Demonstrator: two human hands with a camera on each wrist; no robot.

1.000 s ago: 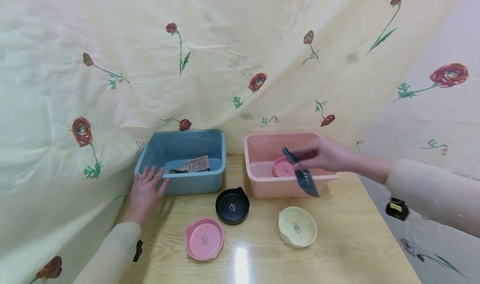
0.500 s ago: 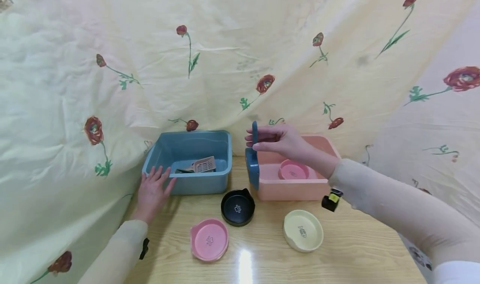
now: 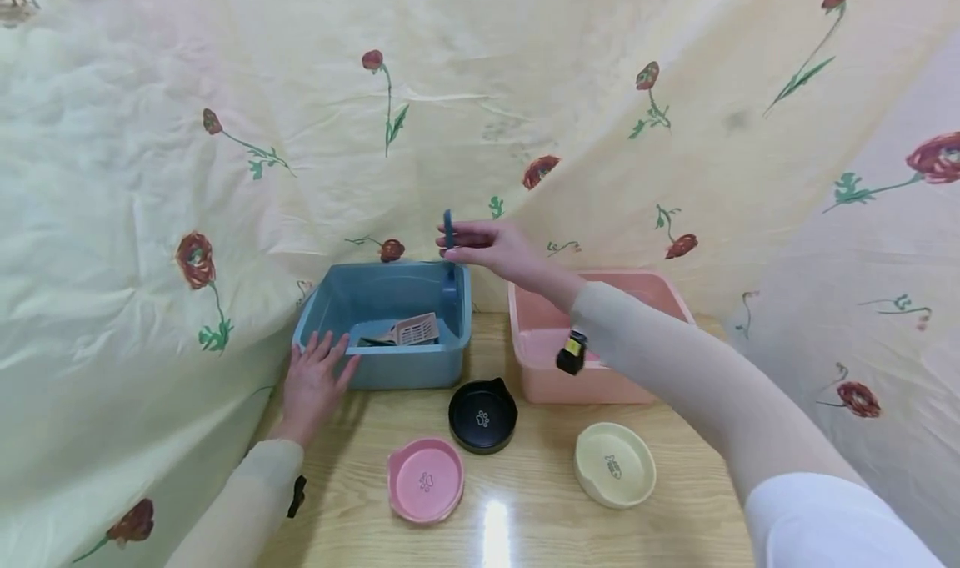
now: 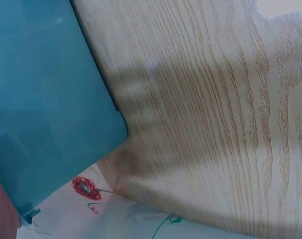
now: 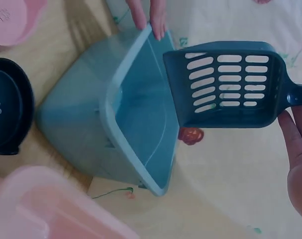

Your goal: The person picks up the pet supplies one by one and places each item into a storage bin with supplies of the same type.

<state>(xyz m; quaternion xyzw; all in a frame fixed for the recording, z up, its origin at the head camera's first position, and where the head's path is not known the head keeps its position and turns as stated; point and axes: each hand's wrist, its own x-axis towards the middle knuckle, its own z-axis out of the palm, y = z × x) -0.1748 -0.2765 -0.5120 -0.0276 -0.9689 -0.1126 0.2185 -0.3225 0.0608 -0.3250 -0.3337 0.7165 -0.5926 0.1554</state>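
Observation:
My right hand (image 3: 501, 251) pinches the handle of a blue slotted litter scoop (image 5: 225, 118), blade hanging down over the right end of a blue bin (image 3: 405, 369). In the right wrist view the blade shows beside the bin's opening. With fingers spread and fairly straight, my left hand (image 3: 313, 393) rests on the bin's near left rim. Inside the bin lies a pale slotted scoop (image 3: 417, 329), its dark handle (image 3: 375, 342) pointing left. The left wrist view shows mostly the bin's outer wall (image 4: 46, 99).
A pink bin (image 3: 555, 384) stands right of the blue one, partly behind my right arm. In front are a black bowl (image 3: 483, 422), a pink bowl (image 3: 426, 483) and a cream bowl (image 3: 617, 468) on the wooden table (image 3: 540, 518). Flowered cloth (image 3: 450, 134) hangs behind.
My right hand has carried the blue litter scoop left, from in front of the pink bin to above the blue bin's right end. The left hand stays on the rim.

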